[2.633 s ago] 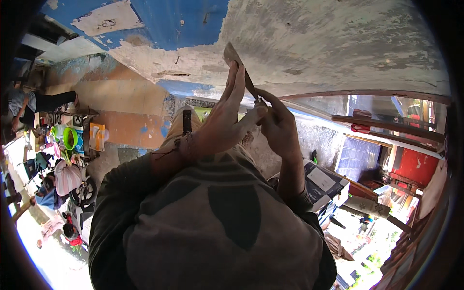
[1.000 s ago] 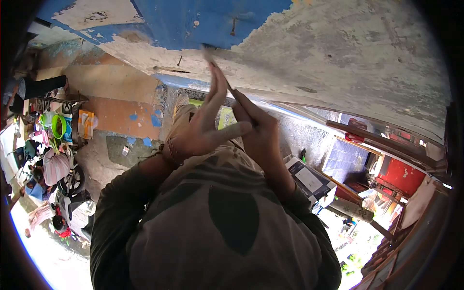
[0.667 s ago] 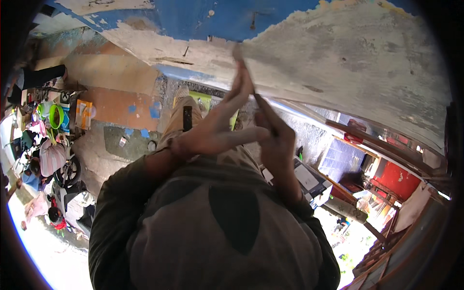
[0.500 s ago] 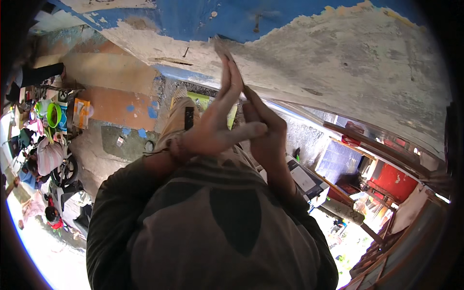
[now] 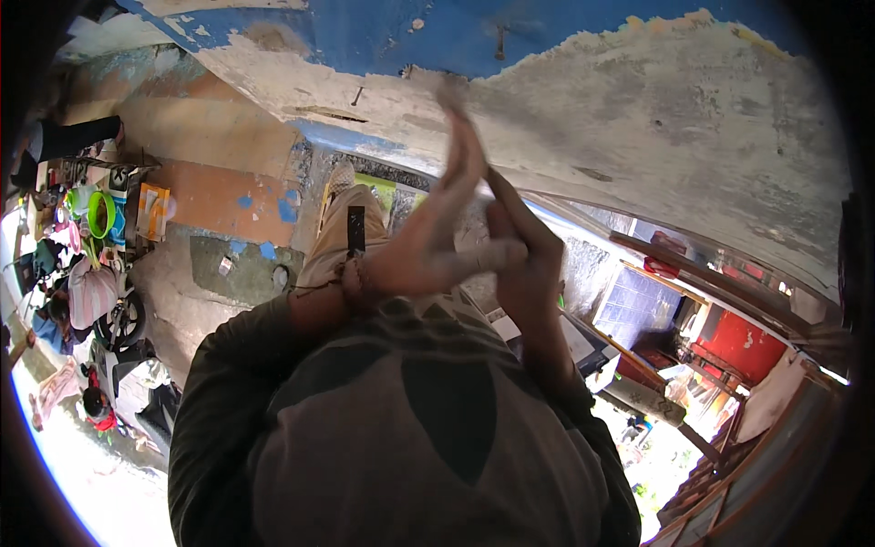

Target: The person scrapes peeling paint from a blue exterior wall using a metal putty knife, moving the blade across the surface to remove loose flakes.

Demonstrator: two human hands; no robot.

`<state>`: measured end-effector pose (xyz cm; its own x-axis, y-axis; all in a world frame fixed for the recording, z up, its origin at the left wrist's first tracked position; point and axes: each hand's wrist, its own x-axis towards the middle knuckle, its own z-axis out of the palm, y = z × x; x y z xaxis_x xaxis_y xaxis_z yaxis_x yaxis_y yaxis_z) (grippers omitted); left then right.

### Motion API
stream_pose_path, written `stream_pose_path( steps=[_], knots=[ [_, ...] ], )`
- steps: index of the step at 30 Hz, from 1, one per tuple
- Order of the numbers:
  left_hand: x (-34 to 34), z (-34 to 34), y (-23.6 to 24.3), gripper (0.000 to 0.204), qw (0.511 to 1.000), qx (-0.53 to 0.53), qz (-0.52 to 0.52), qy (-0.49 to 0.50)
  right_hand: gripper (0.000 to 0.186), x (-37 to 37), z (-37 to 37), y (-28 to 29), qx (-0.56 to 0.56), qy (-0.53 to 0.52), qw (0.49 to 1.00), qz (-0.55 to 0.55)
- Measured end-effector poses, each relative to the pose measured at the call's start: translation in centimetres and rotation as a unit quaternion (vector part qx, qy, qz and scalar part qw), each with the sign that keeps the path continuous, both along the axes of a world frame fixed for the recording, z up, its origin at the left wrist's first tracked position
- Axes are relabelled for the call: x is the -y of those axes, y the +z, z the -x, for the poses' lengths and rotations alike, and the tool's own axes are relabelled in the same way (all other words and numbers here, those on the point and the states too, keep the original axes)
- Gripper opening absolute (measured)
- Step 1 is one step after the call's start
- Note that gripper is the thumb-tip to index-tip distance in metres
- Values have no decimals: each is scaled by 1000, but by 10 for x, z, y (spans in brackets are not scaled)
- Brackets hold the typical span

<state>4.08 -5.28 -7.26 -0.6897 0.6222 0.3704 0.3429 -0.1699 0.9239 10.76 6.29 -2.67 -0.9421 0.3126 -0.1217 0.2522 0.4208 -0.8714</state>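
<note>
My left hand [image 5: 424,255] and my right hand [image 5: 533,264] are raised together in front of the wall [image 5: 656,118]. Between them they grip what looks like a thin flat scraper [image 5: 450,94], whose blurred tip meets the wall near the edge of the blue paint [image 5: 365,36]. The left fingers lie stretched and pressed together along it, thumb pointing right. The right fingers are wrapped lower down, and its handle is hidden. Bare grey plaster spreads below and right of the paint.
Nails [image 5: 500,41] stick out of the wall. A white and black box-like thing [image 5: 583,342] stands below right, near a wooden beam [image 5: 638,365]. At left are a motorbike [image 5: 123,319], a green basin [image 5: 102,215] and people. My knee [image 5: 351,237] shows below.
Both hands have shifted to the right along the wall with the scraper, its tip moving from the paint's edge further right. My forearms have followed.
</note>
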Motion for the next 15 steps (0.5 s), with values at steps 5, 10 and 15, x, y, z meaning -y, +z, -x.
stream_pose_path(
  steps=[5, 10, 15],
  knots=[
    [27, 13, -5, 104, 997, 73, 18, 16, 44, 17, 9, -14, -22, 63, 997, -37],
    [13, 6, -2, 104, 998, 53, 10, 30, 41, 24, 8, -10, -14, 5, 996, -84],
    [18, -4, -1, 104, 998, 58, 24, -29, 43, 14, -16, -3, -5, -13, 1000, -10]
  ],
)
